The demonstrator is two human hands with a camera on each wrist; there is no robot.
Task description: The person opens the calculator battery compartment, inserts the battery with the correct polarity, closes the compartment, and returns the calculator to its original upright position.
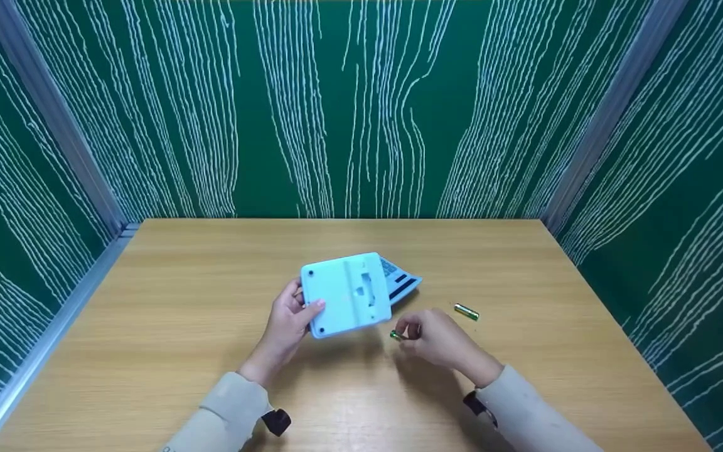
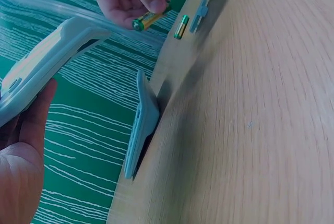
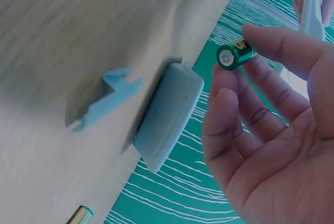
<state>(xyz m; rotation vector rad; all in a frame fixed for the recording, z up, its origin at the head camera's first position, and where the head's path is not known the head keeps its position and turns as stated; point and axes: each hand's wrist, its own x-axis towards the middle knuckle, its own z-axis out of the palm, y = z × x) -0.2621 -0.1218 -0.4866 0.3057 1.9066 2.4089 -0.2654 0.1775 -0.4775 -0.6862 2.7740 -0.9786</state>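
Battery (image 3: 236,55) pinched, blue device (image 1: 336,289) held above the desk (image 1: 198,270)
I have my right hand (image 1: 433,339) pinching the battery near the blue device, which my left hand (image 1: 286,321) grips by one edge; a second battery (image 1: 466,312) and a calculator (image 1: 404,284) lie on the desk

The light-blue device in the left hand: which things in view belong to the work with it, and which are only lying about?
In the work:
light-blue device, held by the left hand
battery, pinched by the right hand
second battery, lying loose, probably
small blue piece, perhaps a cover

Lying about, it seems:
second device, with keys, untouched
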